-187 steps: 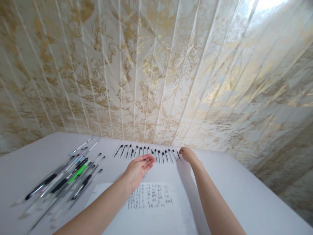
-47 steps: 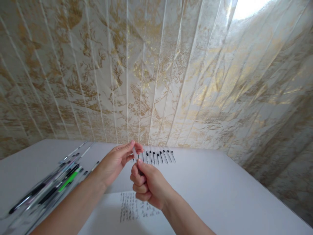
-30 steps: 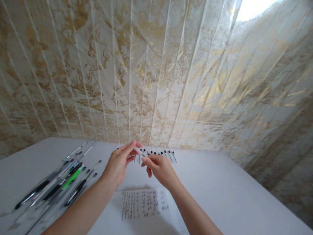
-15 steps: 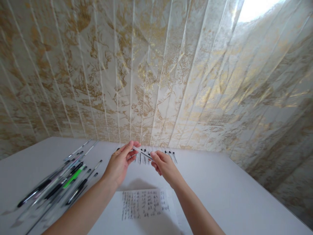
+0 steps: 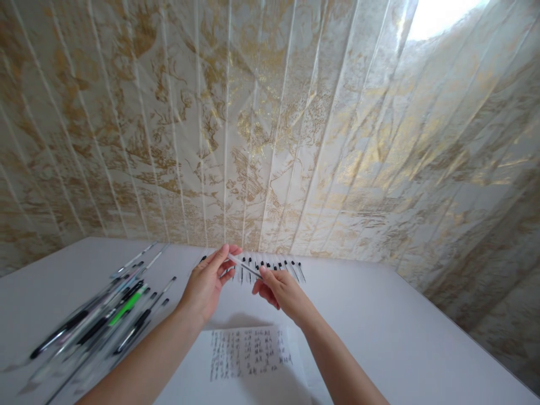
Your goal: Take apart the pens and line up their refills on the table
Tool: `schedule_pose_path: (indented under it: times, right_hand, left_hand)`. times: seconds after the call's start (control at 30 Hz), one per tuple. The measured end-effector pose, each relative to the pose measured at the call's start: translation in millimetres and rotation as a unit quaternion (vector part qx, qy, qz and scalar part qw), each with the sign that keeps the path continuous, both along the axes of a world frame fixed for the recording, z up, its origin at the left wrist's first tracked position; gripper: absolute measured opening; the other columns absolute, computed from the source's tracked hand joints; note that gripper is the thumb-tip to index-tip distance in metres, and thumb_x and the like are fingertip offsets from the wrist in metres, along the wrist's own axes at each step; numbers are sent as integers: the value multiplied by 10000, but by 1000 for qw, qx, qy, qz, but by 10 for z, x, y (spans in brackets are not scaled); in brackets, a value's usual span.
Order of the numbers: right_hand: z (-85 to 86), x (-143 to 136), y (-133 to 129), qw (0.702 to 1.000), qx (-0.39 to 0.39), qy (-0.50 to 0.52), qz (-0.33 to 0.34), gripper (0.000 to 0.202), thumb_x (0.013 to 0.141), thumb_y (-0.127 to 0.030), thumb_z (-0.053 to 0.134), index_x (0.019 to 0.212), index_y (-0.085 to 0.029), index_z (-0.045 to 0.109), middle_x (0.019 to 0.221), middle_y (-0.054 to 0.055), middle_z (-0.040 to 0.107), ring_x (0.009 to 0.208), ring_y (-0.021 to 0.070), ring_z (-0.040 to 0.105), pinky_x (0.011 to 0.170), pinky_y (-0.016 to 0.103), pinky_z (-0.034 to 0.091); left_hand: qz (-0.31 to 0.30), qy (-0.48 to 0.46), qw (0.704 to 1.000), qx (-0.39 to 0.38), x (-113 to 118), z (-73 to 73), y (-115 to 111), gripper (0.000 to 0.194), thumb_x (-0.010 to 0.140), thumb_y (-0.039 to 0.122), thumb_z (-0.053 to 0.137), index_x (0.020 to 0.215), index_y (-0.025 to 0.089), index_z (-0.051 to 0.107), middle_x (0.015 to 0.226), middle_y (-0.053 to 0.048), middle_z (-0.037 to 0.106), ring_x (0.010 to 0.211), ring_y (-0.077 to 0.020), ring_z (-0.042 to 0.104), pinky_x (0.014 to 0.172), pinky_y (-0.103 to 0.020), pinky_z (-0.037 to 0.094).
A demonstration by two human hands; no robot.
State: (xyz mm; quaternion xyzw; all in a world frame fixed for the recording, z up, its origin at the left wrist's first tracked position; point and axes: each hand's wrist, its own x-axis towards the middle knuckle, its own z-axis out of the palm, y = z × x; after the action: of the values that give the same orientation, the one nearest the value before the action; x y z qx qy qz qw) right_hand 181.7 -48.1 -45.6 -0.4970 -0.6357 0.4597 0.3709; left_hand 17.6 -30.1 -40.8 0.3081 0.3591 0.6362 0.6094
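Thin rod (image 5: 244, 265) pinched at both ends, above the table (image 5: 379, 326)

Left hand (image 5: 206, 284): thumb and forefinger closed on the pale, upper end of the rod; my remaining fingers are parted and loosely curled. Right hand (image 5: 278, 287): thumb pressed over the darker, lower end; the other fingers bend in beneath. The rod slants down from my left to my right, held in front of the row of black-capped pieces (image 5: 268, 264); whether it is one part or two joined, I cannot tell.

The row lies near the far edge of the table, its pieces side by side, slim and dark below their caps; my hands hide some of them, and one cap shows just past my left knuckles. Off to my left, a heap of pens (image 5: 95, 328) lies at a slant, mostly black, grey and clear; a bright green pen (image 5: 126, 307) stands out among them; the nearest ends are blurred.

Below my hands, a white sheet (image 5: 194, 365) lies flat, with columns of dark handwriting (image 5: 251, 351), too small to read; a soft shadow (image 5: 240, 320) falls on the table and across the sheet. Behind the table, a pale, gold-patterned covering (image 5: 270, 140) with creased lines; a glare patch (image 5: 442, 17) at upper right.
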Motion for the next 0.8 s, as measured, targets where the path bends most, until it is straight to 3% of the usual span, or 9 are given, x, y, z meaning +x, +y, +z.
schedule_pose_path:
  times: [0.07, 0.2, 0.37, 0.5, 0.6, 0.7, 0.8]
  right_hand:
    - [6, 1, 5, 1000, 19, 0, -13, 430, 894, -483, 389, 643, -161, 525, 499, -58, 362, 443, 72, 291, 438, 214, 238]
    - [0, 26, 9, 992, 101, -5, -72, 252, 776, -408, 621, 756, -184, 507, 627, -54, 463, 523, 75, 367, 488, 200, 288]
    - [-30, 35, 7, 999, 27, -24, -30, 415, 885, -515, 398, 721, -170, 561, 576, -43, 424, 493, 82, 340, 465, 208, 261]
    - [-22, 31, 12, 994, 71, -14, -80, 255, 777, -423, 605, 776, -197, 486, 652, -55, 452, 543, 83, 374, 492, 194, 293]
    - [3, 20, -3, 999, 7, -7, -52, 273, 823, -459, 545, 800, -193, 489, 646, -49, 466, 503, 76, 362, 471, 197, 281]
    - [42, 2, -34, 997, 34, -73, -21, 336, 900, -431, 424, 767, -172, 592, 618, -28, 470, 508, 86, 367, 485, 210, 269]
    - [135, -1, -91, 965, 130, -218, -61, 297, 899, -348, 453, 721, -190, 631, 608, -10, 520, 567, 114, 435, 531, 230, 264]
  left_hand:
    - [2, -3, 1000, 0, -2, -6, 0, 336, 628, 399, 775, 848, 157, 702, 997, -66, 668, 762, -104, 539, 645, -203, 442]
    - [5, -9, 1000, -4, -12, -13, -2, 338, 625, 410, 774, 846, 165, 700, 995, -55, 667, 770, -105, 544, 636, -202, 447]
    - [5, -15, 1000, -14, -17, -29, 7, 317, 648, 386, 765, 861, 160, 699, 1005, -52, 666, 750, -89, 544, 626, -192, 455]
    - [3, -27, 999, -17, -14, -22, 14, 265, 666, 358, 756, 842, 167, 701, 975, -37, 674, 733, -82, 555, 613, -187, 461]
    - [7, -40, 999, -21, 4, -6, 5, 243, 673, 332, 754, 834, 156, 705, 950, -40, 687, 691, -73, 558, 596, -184, 463]
    - [16, -67, 997, -27, 37, -10, -1, 167, 716, 260, 721, 811, 125, 698, 901, -64, 697, 668, -81, 571, 598, -197, 477]
    - [46, -92, 994, -37, 39, -37, 28, 103, 803, 189, 620, 751, 112, 663, 823, -76, 695, 672, -95, 594, 605, -206, 489]
